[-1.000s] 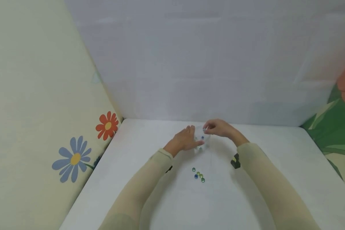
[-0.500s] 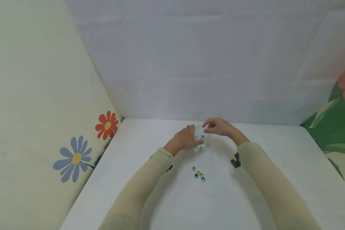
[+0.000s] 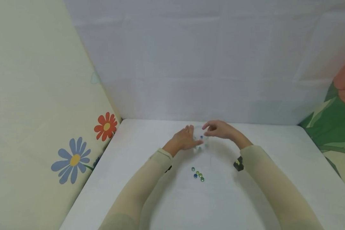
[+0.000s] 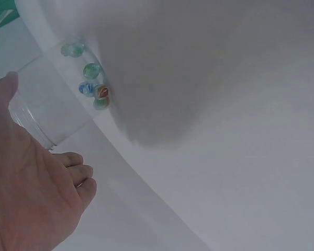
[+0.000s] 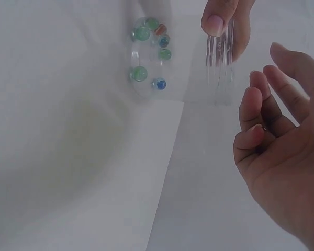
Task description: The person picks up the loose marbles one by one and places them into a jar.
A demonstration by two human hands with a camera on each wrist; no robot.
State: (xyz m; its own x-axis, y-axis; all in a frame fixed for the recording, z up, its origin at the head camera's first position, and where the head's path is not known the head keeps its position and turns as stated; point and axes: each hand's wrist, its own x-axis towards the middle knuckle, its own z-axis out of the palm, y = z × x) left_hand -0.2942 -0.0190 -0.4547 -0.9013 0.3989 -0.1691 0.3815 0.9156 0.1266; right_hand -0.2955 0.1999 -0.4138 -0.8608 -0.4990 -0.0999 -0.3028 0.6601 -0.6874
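Note:
A clear, open-mouthed plastic jar (image 4: 57, 99) stands on the white table with several swirled glass marbles (image 5: 139, 73) at its bottom, in green, blue and reddish brown. My left hand (image 3: 184, 139) grips it near the rim; the right wrist view shows the left thumb (image 5: 215, 23) on the ridged neck and fingers behind it. Just off the jar's mouth, on its right side, is my right hand (image 3: 221, 129). Its fingers (image 5: 251, 104) are loosely bent, thumb apart, and nothing lies between them.
On the table nearer the body lies a loose group of marbles: green (image 3: 202, 179), yellow-green (image 3: 200, 175) and blue (image 3: 195, 176). A white wall (image 3: 172, 80) rises behind the table's far edge. Flower-printed cloth (image 3: 74, 159) hangs at the sides.
A second ago my right hand pinched a marble over the jar's mouth; it let go of it, its fingers parted, and it has since drawn slightly right. My left hand stays on the jar.

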